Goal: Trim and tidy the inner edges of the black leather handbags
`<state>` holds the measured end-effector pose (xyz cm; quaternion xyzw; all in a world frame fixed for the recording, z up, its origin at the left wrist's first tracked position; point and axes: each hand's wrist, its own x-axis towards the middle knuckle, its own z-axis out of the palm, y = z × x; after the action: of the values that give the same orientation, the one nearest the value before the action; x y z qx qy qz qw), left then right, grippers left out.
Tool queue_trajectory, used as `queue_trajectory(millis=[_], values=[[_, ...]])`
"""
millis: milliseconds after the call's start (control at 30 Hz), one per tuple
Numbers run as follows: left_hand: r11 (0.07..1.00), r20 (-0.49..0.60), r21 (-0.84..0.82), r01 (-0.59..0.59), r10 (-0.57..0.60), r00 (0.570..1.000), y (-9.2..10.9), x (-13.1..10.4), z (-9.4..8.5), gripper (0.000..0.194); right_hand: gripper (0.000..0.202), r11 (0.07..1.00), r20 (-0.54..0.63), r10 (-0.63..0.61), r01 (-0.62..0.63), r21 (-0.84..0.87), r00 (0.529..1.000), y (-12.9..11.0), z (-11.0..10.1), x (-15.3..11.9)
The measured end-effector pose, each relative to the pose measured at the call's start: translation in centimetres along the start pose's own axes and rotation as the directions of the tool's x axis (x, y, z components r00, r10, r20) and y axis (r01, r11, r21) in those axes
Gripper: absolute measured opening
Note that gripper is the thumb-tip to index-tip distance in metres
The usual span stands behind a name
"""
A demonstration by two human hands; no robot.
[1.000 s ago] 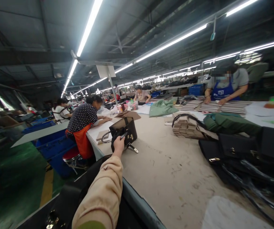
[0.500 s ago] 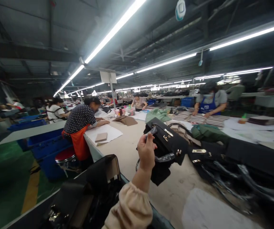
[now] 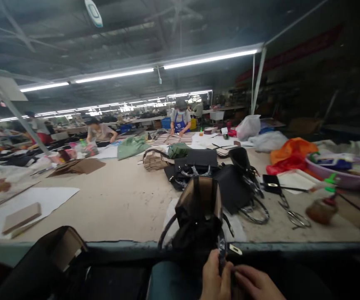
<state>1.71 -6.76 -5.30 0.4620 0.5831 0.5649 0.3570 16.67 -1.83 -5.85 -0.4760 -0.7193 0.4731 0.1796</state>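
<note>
Film around the black handbag's handle looks slick, and a pull on it could slide the wrap through the left hand, whose fingers are curled closed about it. The right hand is close beside, fingers bent and tips drawn near the other's; whether anything is pinched there cannot be told. The black handbag sits directly ahead of both hands at the near table edge, its mouth gaping; a sharp tug on one side could tip it or drag it off, since its weight seems to lie close to the rim. The metal tab, hard and gold-toned, juts out at that same rim and might scrape against it or snag a finger. Farther right, the scissors and the squat green-capped bottle of brown liquid lie well apart from the bag, but a wide swing could knock the bottle over and stain something. As for materials, the bag's outside is dark and soft-looking, the smooth brown lining catches light, and the handle bends in a narrow loop under crinkled, shiny clear wrap. Beneath the bag, the white sheet looks thin and flat against the dull, scuffed beige tabletop.
</note>
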Motion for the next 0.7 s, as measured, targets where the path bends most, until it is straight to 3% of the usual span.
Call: queue_trajectory(millis=[67, 133, 233, 300, 367, 433, 467, 500, 567, 600, 633, 667, 700], values=[[0.998, 0.109, -0.023, -0.065, 0.067, 0.992, -0.7, -0.5, 1.5, 0.040, 0.056, 0.952, -0.057, -0.010, 0.027, 0.305, 0.998, -1.5, -1.0, -0.3], [0.993, 0.203, -0.026, -0.119, 0.122, 0.971, -1.0, -0.9, 2.8, 0.039, 0.057, 0.867, -0.067, 0.034, 0.004, 0.499, 0.997, -3.3, -1.5, -0.7], [0.977, 0.331, 0.047, -0.208, 0.181, 0.926, -0.2, -1.1, 3.7, 0.042, 0.050, 0.836, -0.122, -0.008, 0.074, 0.544, 0.992, -5.0, -1.6, -0.9], [0.950, 0.435, 0.128, -0.285, 0.205, 0.877, 1.1, -1.0, 3.0, 0.043, 0.047, 0.825, -0.156, -0.002, 0.090, 0.557, 0.988, -5.1, -1.6, -0.7], [0.890, 0.523, 0.198, -0.410, 0.258, 0.813, 2.6, -0.6, 1.0, 0.034, 0.043, 0.791, -0.158, 0.028, 0.075, 0.607, 0.987, -4.7, -1.9, -0.5], [0.790, 0.495, 0.218, -0.573, 0.416, 0.763, 3.8, 0.1, -1.9, 0.024, 0.042, 0.734, -0.130, 0.061, 0.044, 0.678, 0.990, -4.2, -2.5, -0.4], [0.740, 0.389, 0.271, -0.616, 0.502, 0.773, 4.1, 0.6, -3.5, 0.027, 0.042, 0.698, -0.107, 0.077, 0.023, 0.716, 0.991, -4.0, -2.9, -0.4], [0.689, 0.205, 0.377, -0.619, 0.590, 0.781, 4.1, 1.1, -5.1, 0.031, 0.042, 0.654, -0.079, 0.095, -0.002, 0.756, 0.992, -3.9, -3.2, -0.3], [0.666, -0.096, 0.596, -0.450, 0.615, 0.783, 3.5, 2.5, -7.6, 0.036, 0.040, 0.556, -0.024, 0.122, -0.048, 0.830, 0.992, -3.9, -3.8, -0.2], [0.703, -0.182, 0.627, -0.336, 0.551, 0.814, 2.9, 3.2, -8.5, 0.040, 0.039, 0.514, -0.005, 0.127, -0.062, 0.855, 0.992, -4.0, -4.1, -0.1], [0.763, -0.188, 0.603, -0.234, 0.421, 0.887, 2.3, 3.8, -9.1, 0.039, 0.038, 0.483, 0.007, 0.126, -0.067, 0.873, 0.992, -4.1, -4.4, 0.0], [0.828, -0.138, 0.546, -0.130, 0.242, 0.960, 1.8, 4.4, -9.4, 0.036, 0.036, 0.465, 0.012, 0.120, -0.066, 0.883, 0.993, -4.4, -4.8, 0.1], [0.880, -0.055, 0.475, -0.013, 0.044, 0.998, 1.7, 4.8, -9.7, 0.035, 0.034, 0.457, 0.017, 0.103, -0.062, 0.887, 0.995, -4.7, -5.3, 0.1]])
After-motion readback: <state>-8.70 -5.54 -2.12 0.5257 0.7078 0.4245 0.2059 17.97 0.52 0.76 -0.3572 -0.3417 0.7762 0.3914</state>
